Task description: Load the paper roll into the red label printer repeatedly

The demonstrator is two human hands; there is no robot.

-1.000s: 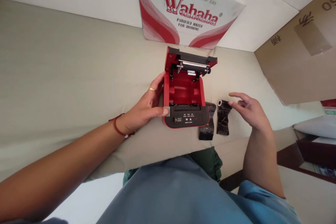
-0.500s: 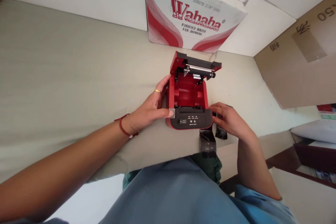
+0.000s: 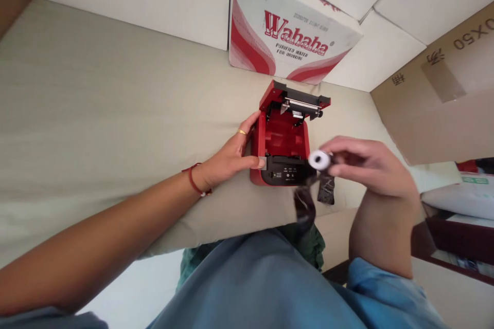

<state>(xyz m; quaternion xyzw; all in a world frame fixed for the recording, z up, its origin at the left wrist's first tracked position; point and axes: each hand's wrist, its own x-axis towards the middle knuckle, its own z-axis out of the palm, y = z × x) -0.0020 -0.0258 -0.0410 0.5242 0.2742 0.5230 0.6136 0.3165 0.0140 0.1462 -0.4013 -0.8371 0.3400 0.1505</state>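
As the left hand (image 3: 230, 159) steadies a red label printer (image 3: 283, 146), the right hand (image 3: 368, 167) grips a black roll (image 3: 324, 160)

While a blue shirt (image 3: 239, 288) fills the foreground at six o'clock, dark green cloth (image 3: 314, 248) shows along its edge. Beyond it, a blurred black strip (image 3: 304, 206) dangles below the roll, at five o'clock from the printer. Another black strip (image 3: 326, 190) lies at four. Between three and four o'clock, the right hand has thumb and fingers pinched firmly on the roll, its white end turned toward nine; whether the roll touches the printer cannot be told. At eight o'clock, the left hand clasps the printer's side, thumb on its near left corner. The printer sits on pale fabric (image 3: 116, 113), its lid (image 3: 304, 94) raised. Farther off, a Wahaha water carton (image 3: 293, 25) stands at twelve, a brown carton (image 3: 436, 113) at two.
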